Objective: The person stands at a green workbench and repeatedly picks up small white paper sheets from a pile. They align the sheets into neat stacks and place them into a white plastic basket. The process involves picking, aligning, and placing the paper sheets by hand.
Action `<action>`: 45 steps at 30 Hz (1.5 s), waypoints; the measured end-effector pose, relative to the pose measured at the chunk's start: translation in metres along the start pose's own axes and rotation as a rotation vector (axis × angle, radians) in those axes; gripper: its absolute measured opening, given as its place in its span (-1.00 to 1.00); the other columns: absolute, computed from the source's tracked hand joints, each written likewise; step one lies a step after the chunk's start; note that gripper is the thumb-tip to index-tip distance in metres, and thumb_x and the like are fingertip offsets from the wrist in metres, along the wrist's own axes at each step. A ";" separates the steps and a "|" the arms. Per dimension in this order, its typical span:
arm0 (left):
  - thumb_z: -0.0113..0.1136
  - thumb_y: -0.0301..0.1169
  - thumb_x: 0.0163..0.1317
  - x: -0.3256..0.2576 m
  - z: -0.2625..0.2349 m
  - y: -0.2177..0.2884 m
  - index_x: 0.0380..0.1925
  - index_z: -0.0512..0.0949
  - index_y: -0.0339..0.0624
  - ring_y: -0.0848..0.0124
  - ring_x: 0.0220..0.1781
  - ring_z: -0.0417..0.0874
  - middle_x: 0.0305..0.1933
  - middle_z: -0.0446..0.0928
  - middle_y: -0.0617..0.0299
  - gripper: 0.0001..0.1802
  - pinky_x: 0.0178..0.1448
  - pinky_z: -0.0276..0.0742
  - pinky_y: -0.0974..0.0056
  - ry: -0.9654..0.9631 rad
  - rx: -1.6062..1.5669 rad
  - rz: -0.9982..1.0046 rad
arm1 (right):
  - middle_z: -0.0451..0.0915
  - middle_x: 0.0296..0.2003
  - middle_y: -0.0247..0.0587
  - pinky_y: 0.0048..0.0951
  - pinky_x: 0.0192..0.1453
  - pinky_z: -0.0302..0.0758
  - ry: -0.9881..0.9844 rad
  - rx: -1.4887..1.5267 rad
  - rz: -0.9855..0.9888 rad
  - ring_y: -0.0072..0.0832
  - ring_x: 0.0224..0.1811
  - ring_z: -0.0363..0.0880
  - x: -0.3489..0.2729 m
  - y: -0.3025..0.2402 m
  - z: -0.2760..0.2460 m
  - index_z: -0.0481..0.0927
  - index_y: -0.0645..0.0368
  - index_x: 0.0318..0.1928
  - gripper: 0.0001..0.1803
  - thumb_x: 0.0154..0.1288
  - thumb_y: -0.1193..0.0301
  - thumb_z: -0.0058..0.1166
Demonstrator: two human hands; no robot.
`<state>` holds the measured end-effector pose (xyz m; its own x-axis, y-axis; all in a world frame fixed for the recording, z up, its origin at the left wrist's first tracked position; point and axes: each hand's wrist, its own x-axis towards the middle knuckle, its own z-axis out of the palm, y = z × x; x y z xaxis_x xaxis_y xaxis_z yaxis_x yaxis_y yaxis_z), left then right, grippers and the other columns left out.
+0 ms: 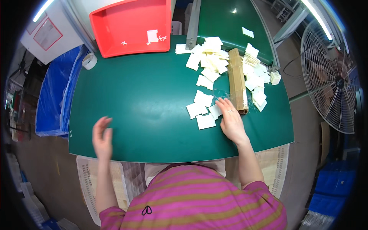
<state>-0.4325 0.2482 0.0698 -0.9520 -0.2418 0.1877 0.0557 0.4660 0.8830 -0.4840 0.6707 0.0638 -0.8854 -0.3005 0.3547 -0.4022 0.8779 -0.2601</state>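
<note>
On the green table (142, 92) a carton (237, 78) divides white pieces (206, 121); left fingers (99, 125) parted, grip of right fingers (227, 106) unclear.

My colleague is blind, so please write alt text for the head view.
A person's right hand is at loose white pieces on a green table, beside a long brown cardboard box; the left hand is open and empty. A red tray is at the back.

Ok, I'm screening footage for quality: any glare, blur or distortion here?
In the head view, the table looks bowed by the wide lens and carries soft glare; the belt shows a bright glint; light tubes look washed out; the left hand seems slightly blurred.
</note>
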 end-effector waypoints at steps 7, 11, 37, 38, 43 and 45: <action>0.03 -0.32 0.33 0.015 0.154 0.079 0.21 0.29 -0.18 0.28 0.21 0.43 0.20 0.39 0.09 -0.53 0.27 0.36 0.20 -0.970 -0.784 -0.347 | 0.56 -0.16 -0.14 -0.25 0.00 0.47 0.064 0.152 0.102 -0.20 -0.05 0.53 0.002 0.009 0.012 0.52 0.16 -0.20 -0.71 0.02 0.68 -0.02; -0.28 0.19 0.33 0.003 0.197 0.076 0.38 0.00 -0.08 0.14 0.32 0.31 0.31 0.23 -0.02 -0.22 0.27 0.36 -0.01 -1.160 -1.146 -0.709 | 0.54 -0.16 -0.12 -0.24 -0.05 0.45 0.145 0.265 -0.032 -0.12 -0.05 0.49 0.009 -0.013 -0.007 0.48 0.17 -0.45 -0.83 -0.12 0.67 0.06; -0.49 0.22 0.34 0.036 0.174 0.040 0.31 0.09 -0.17 0.18 -0.17 0.66 0.00 0.46 -0.01 -0.22 -0.40 0.72 0.33 -1.151 -1.250 -0.682 | 0.49 0.00 -0.13 -0.27 0.07 0.44 -0.073 0.500 -0.211 -0.17 0.04 0.49 0.021 -0.043 -0.020 0.46 0.13 -0.14 -0.56 -0.11 0.57 0.29; -0.47 0.25 0.32 0.034 0.171 0.047 0.33 0.07 -0.11 0.21 -0.17 0.66 0.01 0.46 0.00 -0.20 -0.38 0.72 0.32 -1.211 -1.258 -0.702 | 0.47 0.07 -0.09 -0.26 0.10 0.43 -0.128 0.470 -0.337 -0.14 0.10 0.47 0.028 -0.043 -0.018 0.46 0.13 -0.08 -0.53 -0.08 0.59 0.26; -0.48 0.17 0.37 0.037 0.176 0.034 0.39 -0.08 -0.03 0.12 -0.05 0.62 0.03 0.44 -0.02 -0.27 -0.27 0.73 0.26 -1.169 -1.237 -0.590 | 0.43 0.12 -0.11 -0.21 0.15 0.38 -0.092 0.383 -0.254 -0.15 0.20 0.38 0.046 -0.033 0.006 0.44 0.12 0.05 -0.49 0.01 0.56 0.20; -0.34 -0.01 0.43 0.038 0.178 0.027 0.40 -0.12 0.02 0.11 0.08 0.55 0.02 0.44 0.00 -0.37 -0.07 0.68 0.15 -1.080 -1.408 -0.595 | 0.44 0.12 -0.14 -0.20 0.17 0.36 -0.119 0.238 -0.172 -0.16 0.22 0.36 0.045 -0.029 0.010 0.44 0.11 0.04 -0.49 0.01 0.53 0.21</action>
<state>-0.5203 0.4029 0.0237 -0.6613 0.7478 -0.0595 -0.6724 -0.5557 0.4889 -0.5141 0.6281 0.0788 -0.8154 -0.4906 0.3074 -0.5788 0.7030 -0.4133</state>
